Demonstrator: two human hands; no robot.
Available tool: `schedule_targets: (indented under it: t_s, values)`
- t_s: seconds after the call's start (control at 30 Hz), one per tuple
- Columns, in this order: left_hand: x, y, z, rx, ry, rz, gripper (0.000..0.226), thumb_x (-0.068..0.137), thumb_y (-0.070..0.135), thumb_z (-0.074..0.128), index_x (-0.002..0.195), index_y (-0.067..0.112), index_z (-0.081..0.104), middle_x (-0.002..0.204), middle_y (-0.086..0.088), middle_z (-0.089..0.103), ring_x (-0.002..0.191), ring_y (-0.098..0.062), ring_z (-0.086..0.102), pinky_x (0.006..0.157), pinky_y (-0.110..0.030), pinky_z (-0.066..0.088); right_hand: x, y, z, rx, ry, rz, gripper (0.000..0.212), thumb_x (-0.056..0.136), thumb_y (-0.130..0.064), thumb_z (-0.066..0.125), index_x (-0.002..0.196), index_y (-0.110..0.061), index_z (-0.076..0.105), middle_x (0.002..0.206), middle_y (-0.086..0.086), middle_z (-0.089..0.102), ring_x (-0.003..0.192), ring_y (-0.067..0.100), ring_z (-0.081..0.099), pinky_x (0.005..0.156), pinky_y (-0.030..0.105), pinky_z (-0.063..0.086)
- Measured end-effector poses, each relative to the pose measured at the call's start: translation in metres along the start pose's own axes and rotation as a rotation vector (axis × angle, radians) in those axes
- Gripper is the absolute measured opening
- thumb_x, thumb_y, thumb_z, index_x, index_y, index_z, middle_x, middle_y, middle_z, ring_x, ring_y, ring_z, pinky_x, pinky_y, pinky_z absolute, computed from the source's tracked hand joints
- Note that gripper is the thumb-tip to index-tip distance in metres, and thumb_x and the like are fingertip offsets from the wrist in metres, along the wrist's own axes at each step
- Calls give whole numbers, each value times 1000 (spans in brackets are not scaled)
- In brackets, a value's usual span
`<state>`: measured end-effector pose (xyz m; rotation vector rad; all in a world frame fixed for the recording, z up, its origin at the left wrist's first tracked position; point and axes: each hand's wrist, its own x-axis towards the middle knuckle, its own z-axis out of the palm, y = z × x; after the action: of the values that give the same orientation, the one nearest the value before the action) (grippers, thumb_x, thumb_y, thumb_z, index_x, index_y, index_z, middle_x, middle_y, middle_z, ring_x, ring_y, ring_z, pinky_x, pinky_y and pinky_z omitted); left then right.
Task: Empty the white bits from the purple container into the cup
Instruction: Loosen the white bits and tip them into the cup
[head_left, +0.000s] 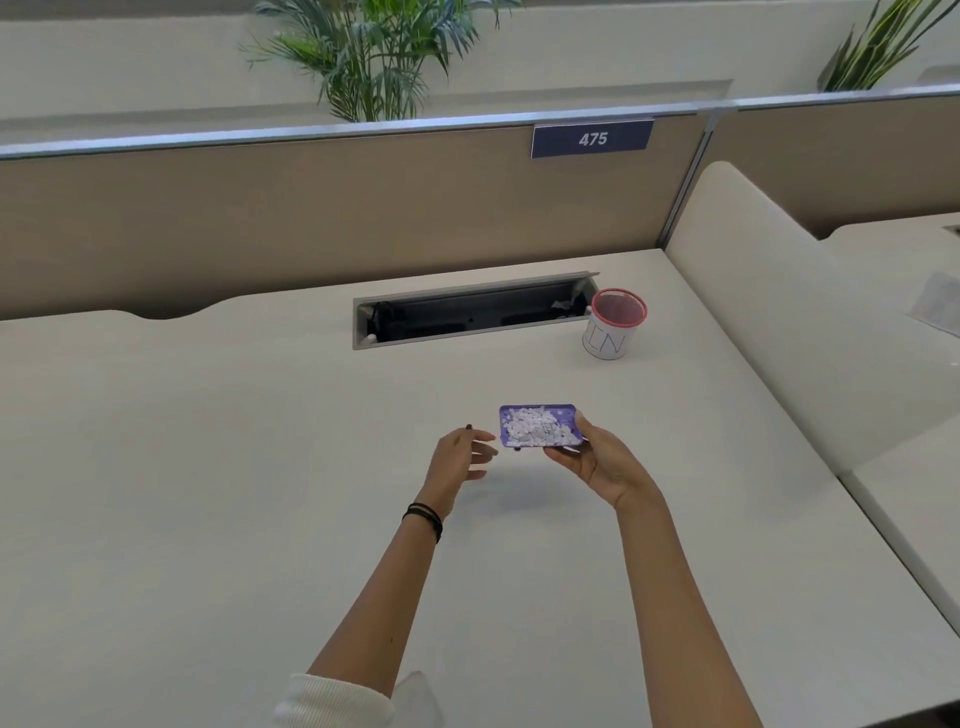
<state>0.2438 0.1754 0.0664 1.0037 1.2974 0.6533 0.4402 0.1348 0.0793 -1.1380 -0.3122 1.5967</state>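
A small purple rectangular container (504, 422) full of white bits (537, 427) is held level above the white desk, near the middle. My right hand (597, 457) grips it from its right side and underneath. Just left of the container my left hand (460, 454) hovers with its fingers apart, holding nothing and not touching the container. The cup (608, 338) is white with a red mesh rim and letters on its side. It stands upright at the back right of the desk, well beyond the container.
An open cable slot (467, 317) is sunk into the desk (208, 441) just left of the cup. A tan partition (260, 218) with a "475" sign closes the back. A cream divider (753, 312) borders the right side.
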Motion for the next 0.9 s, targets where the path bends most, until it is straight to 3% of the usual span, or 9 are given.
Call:
schedule_targets:
  t_s: [0.1,0.2,0.27,0.37,0.5,0.67,0.77,0.83,0.9]
  values:
    - [11,-27,-12,207,153,153,27,99,14,38,115,9,59,126,-7,57,123,-22,48,102,-34,39,8,-8,-8,104,49,-58,27,98,-22,43,103,-1,58,101,13,65,87,22,65,62,26,61]
    - [21,-50,-28,423,202,240,41,99,13,42,140,11,39,155,-6,26,145,-20,18,120,-36,17,15,-24,-17,213,100,-138,26,99,-20,41,97,-3,60,94,9,70,81,19,71,63,26,61]
    - [26,-61,-35,482,186,291,46,99,13,42,145,13,33,159,-4,15,148,-17,5,121,-36,10,19,-37,-24,259,117,-193,26,99,-21,39,98,-5,60,83,4,76,73,15,73,62,25,61]
    - [27,-76,-39,700,162,395,48,99,12,40,146,14,31,158,1,18,148,-13,8,121,-32,6,26,-59,-33,291,159,-277,26,99,-22,39,103,-3,56,77,2,77,72,14,73,62,26,61]
    - [30,-89,-37,936,202,467,48,100,13,36,147,16,31,156,4,23,145,-10,19,120,-27,1,40,-95,-37,264,230,-385,29,99,-21,39,107,2,54,107,15,61,88,20,62,65,25,61]
    - [32,-91,-35,1011,257,501,48,100,13,34,148,16,29,156,7,19,145,-8,16,111,-7,-16,53,-130,-36,220,318,-453,26,98,-23,43,100,0,56,113,18,57,99,25,60,69,28,62]
    - [34,-91,-34,1021,269,508,49,99,12,35,148,15,29,156,7,19,145,-9,16,111,-7,-16,66,-147,-35,203,428,-432,23,97,-22,46,94,-1,56,125,22,54,107,28,56,87,39,54]
    - [34,-90,-33,1029,271,517,49,99,12,35,148,15,29,156,6,20,145,-9,16,112,-7,-16,72,-157,-34,187,471,-436,21,97,-21,47,87,-4,55,125,23,55,108,29,56,89,42,51]
    - [36,-90,-33,1035,276,512,49,100,12,35,148,16,28,156,7,20,145,-8,15,112,-9,-15,82,-164,-35,178,523,-432,22,96,-20,48,97,1,55,128,23,55,102,29,57,87,41,52]
